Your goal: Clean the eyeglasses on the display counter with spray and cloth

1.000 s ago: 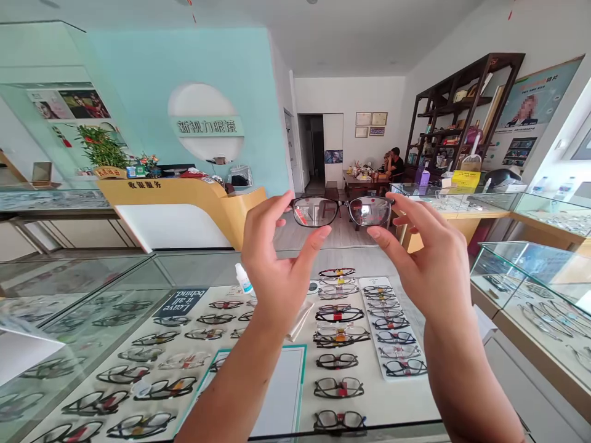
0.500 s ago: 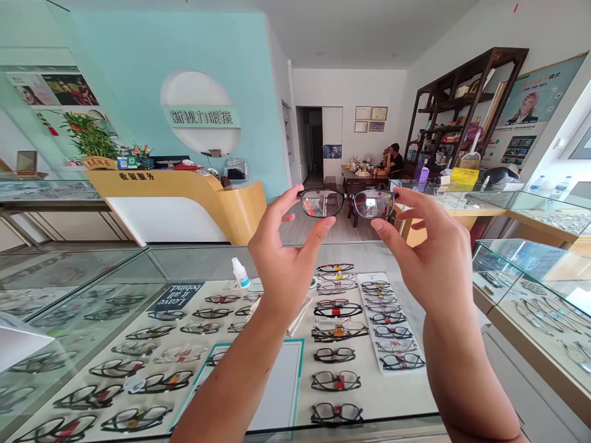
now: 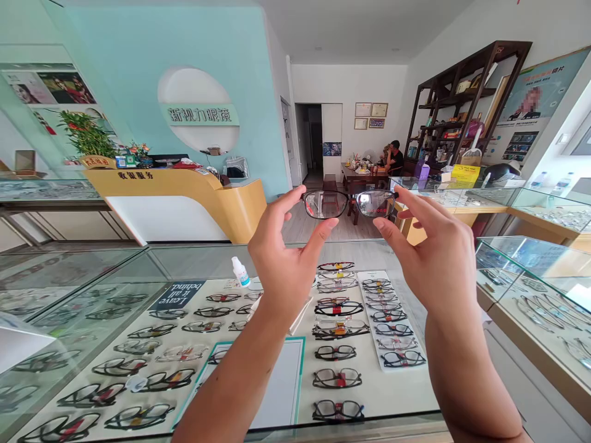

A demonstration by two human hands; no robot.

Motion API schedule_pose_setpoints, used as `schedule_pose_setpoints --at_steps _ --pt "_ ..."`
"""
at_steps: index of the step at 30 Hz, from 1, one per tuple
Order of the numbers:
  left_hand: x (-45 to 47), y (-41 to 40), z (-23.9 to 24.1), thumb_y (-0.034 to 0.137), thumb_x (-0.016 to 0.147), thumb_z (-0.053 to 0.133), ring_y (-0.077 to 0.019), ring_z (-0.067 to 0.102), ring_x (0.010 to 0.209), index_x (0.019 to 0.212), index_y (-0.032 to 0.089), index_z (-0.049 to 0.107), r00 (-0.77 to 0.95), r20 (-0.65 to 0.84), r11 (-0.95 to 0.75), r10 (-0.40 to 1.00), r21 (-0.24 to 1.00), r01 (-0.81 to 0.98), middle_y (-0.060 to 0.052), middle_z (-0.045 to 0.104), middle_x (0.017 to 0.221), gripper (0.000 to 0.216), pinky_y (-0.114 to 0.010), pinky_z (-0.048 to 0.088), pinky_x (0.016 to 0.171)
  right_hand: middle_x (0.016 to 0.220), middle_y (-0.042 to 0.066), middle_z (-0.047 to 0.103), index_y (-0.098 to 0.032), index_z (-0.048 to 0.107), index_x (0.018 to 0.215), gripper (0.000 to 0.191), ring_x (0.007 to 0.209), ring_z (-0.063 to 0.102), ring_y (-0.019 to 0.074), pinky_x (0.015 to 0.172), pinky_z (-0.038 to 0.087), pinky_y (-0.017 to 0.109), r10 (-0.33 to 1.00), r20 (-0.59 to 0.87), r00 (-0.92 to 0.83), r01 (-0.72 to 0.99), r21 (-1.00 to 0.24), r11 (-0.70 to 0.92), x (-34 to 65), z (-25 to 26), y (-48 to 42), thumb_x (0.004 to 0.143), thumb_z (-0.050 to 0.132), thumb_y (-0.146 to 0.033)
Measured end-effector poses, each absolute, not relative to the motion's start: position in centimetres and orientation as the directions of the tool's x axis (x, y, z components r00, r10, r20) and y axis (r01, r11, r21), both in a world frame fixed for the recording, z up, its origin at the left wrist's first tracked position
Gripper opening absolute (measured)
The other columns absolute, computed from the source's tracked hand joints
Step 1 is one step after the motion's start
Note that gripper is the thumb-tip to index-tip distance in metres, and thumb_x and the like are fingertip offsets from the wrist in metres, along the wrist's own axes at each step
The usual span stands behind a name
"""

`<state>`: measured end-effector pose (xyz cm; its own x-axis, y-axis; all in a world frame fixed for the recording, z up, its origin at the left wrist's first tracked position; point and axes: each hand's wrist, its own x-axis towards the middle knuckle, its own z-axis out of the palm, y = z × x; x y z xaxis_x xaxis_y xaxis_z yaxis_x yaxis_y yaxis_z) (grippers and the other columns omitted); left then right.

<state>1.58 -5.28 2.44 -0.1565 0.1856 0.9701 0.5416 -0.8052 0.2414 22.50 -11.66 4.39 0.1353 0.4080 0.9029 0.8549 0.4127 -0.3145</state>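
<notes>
A pair of dark-rimmed eyeglasses is held up level above the display counter, both lenses facing me. My left hand pinches the frame's left side between thumb and fingers. On the other side, my right hand grips the right end of the frame in the same way. Red marking shows on the right lens. Under my arms, the glass counter holds rows of eyeglass frames, several with red or orange tags. A small white bottle with a blue label stands on the glass beyond my left forearm.
A teal-edged white board lies beneath my left arm. More glass showcases stand to the right. Farther off are a wooden reception counter, a dark shelf and a person seated at a table.
The eyeglasses have shifted very slightly right and turned a little, so the lens reflections differ. Both hands keep their grip. The whole view has moved slightly.
</notes>
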Motion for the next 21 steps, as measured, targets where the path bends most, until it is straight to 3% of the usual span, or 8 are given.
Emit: schedule_pose_setpoints --at_steps 21 --pt "1.65 -5.15 2.61 0.048 0.097 0.092 -0.0282 0.075 0.129 0.142 0.028 0.070 -0.129 0.986 -0.799 0.108 0.163 0.579 -0.009 0.080 0.135 0.053 -0.044 0.066 0.099 0.117 0.014 0.086 -0.024 0.078 0.149 0.049 0.104 0.081 0.0355 0.087 0.066 0.053 0.434 0.886 0.161 0.856 -0.345 0.386 22.22 4.37 -11.16 0.107 0.071 -0.047"
